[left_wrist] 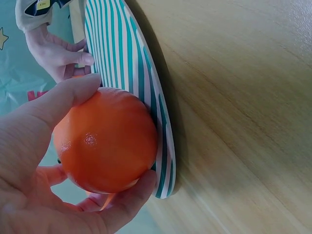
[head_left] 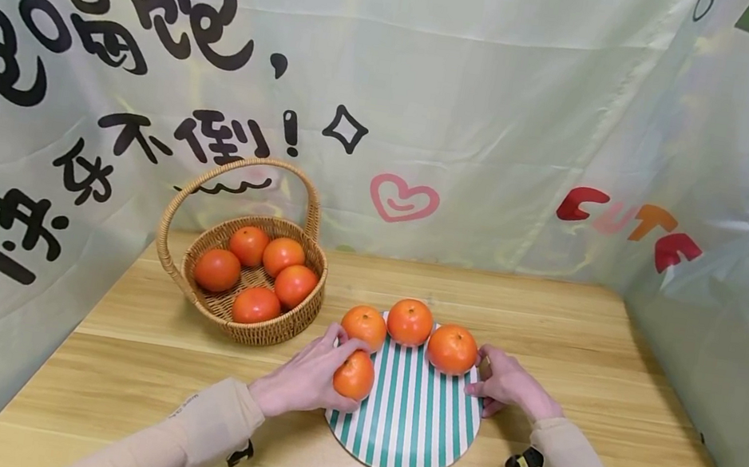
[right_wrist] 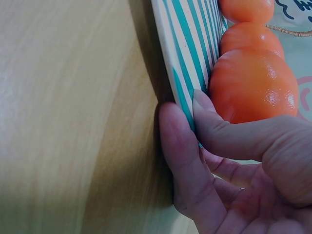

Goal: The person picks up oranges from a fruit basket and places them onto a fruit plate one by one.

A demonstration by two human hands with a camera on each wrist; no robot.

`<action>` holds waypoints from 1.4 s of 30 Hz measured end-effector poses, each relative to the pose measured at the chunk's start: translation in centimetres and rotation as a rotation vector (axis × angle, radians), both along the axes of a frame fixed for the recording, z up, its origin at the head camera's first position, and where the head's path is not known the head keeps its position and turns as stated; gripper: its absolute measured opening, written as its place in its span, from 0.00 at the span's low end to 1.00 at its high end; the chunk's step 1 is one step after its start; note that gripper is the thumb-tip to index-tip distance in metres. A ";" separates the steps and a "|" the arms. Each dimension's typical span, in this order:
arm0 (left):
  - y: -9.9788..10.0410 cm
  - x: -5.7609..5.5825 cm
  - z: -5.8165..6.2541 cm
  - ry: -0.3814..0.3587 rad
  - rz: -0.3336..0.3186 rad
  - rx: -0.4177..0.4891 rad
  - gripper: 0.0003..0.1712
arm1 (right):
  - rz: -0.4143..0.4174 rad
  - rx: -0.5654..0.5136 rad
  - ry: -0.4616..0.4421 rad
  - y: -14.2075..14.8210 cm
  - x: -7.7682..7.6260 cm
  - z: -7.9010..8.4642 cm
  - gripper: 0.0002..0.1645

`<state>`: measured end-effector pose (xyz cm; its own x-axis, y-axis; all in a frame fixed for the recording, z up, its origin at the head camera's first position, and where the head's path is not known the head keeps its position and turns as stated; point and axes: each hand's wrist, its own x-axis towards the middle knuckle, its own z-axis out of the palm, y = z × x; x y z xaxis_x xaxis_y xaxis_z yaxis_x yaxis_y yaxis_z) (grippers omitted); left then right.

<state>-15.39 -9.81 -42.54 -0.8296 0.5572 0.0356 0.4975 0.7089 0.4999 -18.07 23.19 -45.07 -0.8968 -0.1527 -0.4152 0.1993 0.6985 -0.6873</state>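
Gripping a glossy orange, smooth, rounded fruit (head_left: 354,376): left hand (head_left: 313,376), thumb and fingers clamped on opposite sides of it. Fruit sits inside that grip, over the left edge of a flat, round, thin-rimmed plate with teal-and-white stripes (head_left: 414,425). Can't tell whether its full weight is on the plate.

Right hand (head_left: 508,383) is clamped on the plate's right rim: thumb on the striped face, a finger on the underside. It's just beside the rightmost of 3 more shiny orange round fruits (head_left: 410,322) set in an arc along the far rim. The held fruit extends that arc at the left end.

Further out, left and behind: round tan woven wicker basket (head_left: 279,334), coarse weave, tall arched handle, 5 smooth red-orange round fruits (head_left: 256,305) inside. All of it on a pale wood-grain tabletop (head_left: 175,397). Around that, wrinkled pale grey-green fabric backdrop (head_left: 507,124): black characters, 1 pink heart, "CUTE" in coloured letters.
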 end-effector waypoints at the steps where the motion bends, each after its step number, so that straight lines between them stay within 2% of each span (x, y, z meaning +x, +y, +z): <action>1: 0.0 0.0 0.0 -0.001 0.001 0.000 0.42 | 0.001 0.000 0.000 0.0 0.0 0.0 0.25; 33: 0.1 0.1 0.2 -0.011 0.008 -0.003 0.43 | -0.004 -0.009 -0.007 0.0 0.0 0.2 0.25; 42: 0.1 0.2 0.1 0.028 0.019 -0.029 0.46 | 0.003 -0.010 0.001 0.1 0.0 0.1 0.25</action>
<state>-15.17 -9.74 -42.44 -0.8388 0.5428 0.0428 0.4975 0.7321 0.4652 -18.06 23.26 -45.01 -0.8965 -0.1598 -0.4131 0.1966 0.6922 -0.6944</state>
